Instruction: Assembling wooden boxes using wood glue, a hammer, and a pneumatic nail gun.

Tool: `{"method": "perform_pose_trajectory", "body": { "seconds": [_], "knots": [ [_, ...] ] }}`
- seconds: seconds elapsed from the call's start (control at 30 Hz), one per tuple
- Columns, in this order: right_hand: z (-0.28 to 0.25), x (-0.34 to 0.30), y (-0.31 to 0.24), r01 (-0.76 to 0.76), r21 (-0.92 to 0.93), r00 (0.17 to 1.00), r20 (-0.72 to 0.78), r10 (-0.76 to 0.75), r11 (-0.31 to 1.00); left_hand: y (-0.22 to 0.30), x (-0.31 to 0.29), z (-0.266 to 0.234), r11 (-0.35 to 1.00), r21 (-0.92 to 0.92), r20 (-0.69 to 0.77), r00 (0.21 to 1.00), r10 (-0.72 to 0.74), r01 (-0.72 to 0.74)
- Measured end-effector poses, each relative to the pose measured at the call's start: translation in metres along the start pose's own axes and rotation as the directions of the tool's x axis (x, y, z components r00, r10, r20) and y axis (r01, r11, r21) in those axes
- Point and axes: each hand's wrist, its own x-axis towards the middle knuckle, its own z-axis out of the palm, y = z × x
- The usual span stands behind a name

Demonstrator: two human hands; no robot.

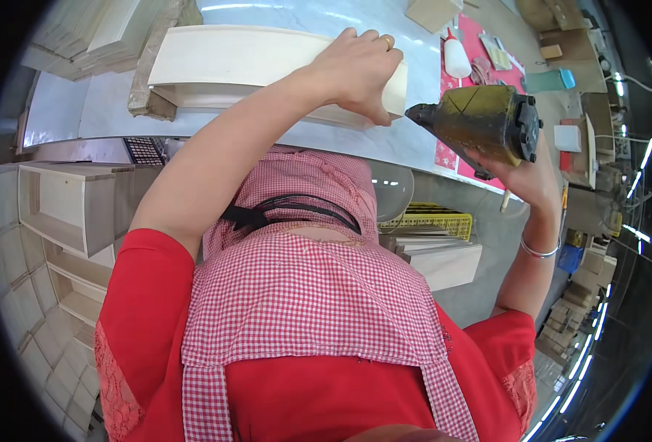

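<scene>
A long pale wooden box [237, 57] lies on the bluish-white worktable in front of me, its left end against a rough wooden block [153, 81]. My left hand [357, 74] is closed over the box's right end, fingers across the top and thumb on the near side. In my right hand [524, 173] is a nail gun [480, 121] with a worn olive-yellow and black body. Its dark nose points left, close to the right end of the box. The gun hides most of my right fingers, so the trigger cannot be seen.
A white squeeze bottle [456, 59] with a red nozzle lies on a pink patterned sheet [470, 33]. Thin boards are stacked at the far left [90, 33]. Wooden box frames [61, 199] stand at my left. Below the table's edge is a yellow crate [436, 221].
</scene>
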Motion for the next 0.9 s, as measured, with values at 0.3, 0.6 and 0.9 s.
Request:
{"method": "perform_pose_trajectory", "body": {
  "seconds": [0.3,0.6,0.9],
  "knots": [
    [-0.001,0.006,-0.009,0.049,0.003,0.996,0.078,-0.049,0.999,0.003,-0.001,0.000,1.000,0.000,-0.013,1.000,-0.010,0.010],
    [-0.004,0.013,-0.014,0.086,-0.083,0.993,0.091,-0.078,0.993,0.004,0.001,-0.001,1.000,-0.001,0.012,1.000,-0.018,0.018],
    [-0.010,0.032,-0.011,0.166,-0.083,0.978,0.140,-0.154,0.983,0.001,0.000,0.003,0.999,0.035,-0.099,0.995,0.001,0.003]
  ]
}}
